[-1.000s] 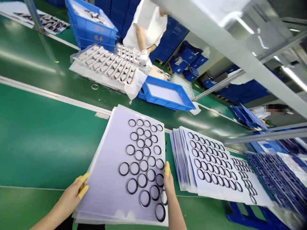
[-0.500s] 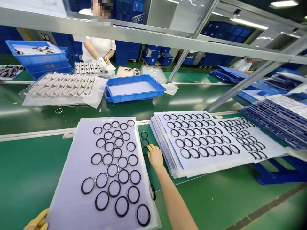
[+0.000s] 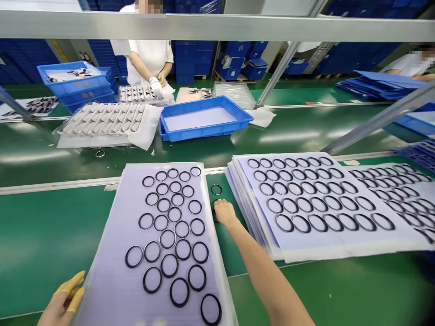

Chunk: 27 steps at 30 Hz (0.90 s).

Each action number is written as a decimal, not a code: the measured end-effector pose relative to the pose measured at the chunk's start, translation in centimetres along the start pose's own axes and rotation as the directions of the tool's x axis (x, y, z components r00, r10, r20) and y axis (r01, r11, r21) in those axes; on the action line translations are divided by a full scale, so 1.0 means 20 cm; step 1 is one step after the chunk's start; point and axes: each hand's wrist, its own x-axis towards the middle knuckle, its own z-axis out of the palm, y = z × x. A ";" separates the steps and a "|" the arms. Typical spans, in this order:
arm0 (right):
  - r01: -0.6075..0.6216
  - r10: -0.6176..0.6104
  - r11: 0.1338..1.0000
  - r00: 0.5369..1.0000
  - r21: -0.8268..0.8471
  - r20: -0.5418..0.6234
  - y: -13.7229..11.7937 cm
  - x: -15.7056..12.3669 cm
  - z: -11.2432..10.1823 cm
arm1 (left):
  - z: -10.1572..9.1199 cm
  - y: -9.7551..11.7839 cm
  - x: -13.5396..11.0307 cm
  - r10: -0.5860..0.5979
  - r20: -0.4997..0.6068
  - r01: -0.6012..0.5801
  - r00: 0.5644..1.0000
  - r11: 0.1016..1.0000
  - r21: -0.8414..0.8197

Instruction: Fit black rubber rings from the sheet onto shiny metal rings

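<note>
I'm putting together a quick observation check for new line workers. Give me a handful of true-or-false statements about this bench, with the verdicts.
1. The left hand is at the left edge of a ring-covered sheet. True.
2. The right hand is between that sheet and a stack of sheets. True.
3. All of the left hand's fingertips are bare. False: yellow covers show on some of them.
4. The rings beside the left hand form neat, straight rows. False: those scattered rings are spread unevenly.
5. Every ring in view lies on a sheet. False: a lone ring lies on the far green surface.
</note>
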 end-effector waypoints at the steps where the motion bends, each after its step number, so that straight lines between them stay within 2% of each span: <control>1: -0.002 0.002 1.000 1.000 -0.004 0.006 0.00 0.00 0.00 | 0.00 -0.02 0.00 -0.003 -0.004 0.003 1.000 1.000 -0.014; 3: -0.008 0.008 1.000 1.000 -0.007 0.015 -0.01 0.01 0.01 | 0.01 -0.04 -0.02 -0.002 -0.007 0.002 1.000 1.000 -0.020; 5: -0.016 0.016 1.000 1.000 -0.004 0.021 -0.01 0.01 0.01 | 0.03 -0.02 -0.05 0.032 0.001 -0.032 0.999 0.999 0.003; 8: -0.036 0.036 0.999 0.999 0.002 0.022 -0.02 0.00 0.01 | 0.06 0.09 -0.09 0.152 0.006 -0.152 0.988 0.987 0.051; 10: -0.063 0.063 0.998 0.998 0.005 0.019 -0.01 -0.01 -0.01 | 0.07 0.18 -0.11 0.283 -0.006 -0.280 0.959 0.954 0.104; 12: -0.105 0.105 0.994 0.994 0.011 0.010 0.01 -0.02 -0.05 | 0.05 0.26 -0.13 0.469 -0.049 -0.453 0.882 0.871 0.190; 15: -0.172 0.173 0.984 0.985 0.039 -0.027 0.06 -0.05 -0.16 | -0.01 0.37 -0.19 0.715 -0.098 -0.653 0.692 0.677 0.339; 17: -0.196 0.201 0.979 0.977 0.063 -0.076 0.05 -0.07 -0.28 | -0.04 0.45 -0.22 0.810 -0.067 -0.735 0.582 0.560 0.383; 19: -0.160 0.172 0.982 0.976 0.096 -0.134 -0.03 -0.09 -0.41 | -0.01 0.51 -0.22 0.849 0.017 -0.788 0.528 0.483 0.383; 20: -0.112 0.129 0.987 0.978 0.114 -0.161 -0.10 -0.11 -0.47 | 0.02 0.54 -0.21 0.842 0.084 -0.797 0.532 0.465 0.385; 21: -0.043 0.067 0.990 0.981 0.133 -0.181 -0.20 -0.12 -0.53 | 0.06 0.55 -0.19 0.814 0.164 -0.792 0.557 0.460 0.402; 23: 0.143 -0.108 0.977 0.972 0.157 -0.207 -0.44 -0.15 -0.63 | 0.15 0.55 -0.14 0.702 0.336 -0.760 0.628 0.462 0.457; 25: 0.342 -0.305 0.925 0.928 0.165 -0.216 -0.72 -0.18 -0.69 | 0.23 0.52 -0.09 0.584 0.437 -0.724 0.685 0.478 0.497; 27: 0.493 -0.458 0.855 0.864 0.163 -0.211 -0.99 -0.19 -0.70 | 0.29 0.48 -0.06 0.524 0.447 -0.688 0.725 0.516 0.510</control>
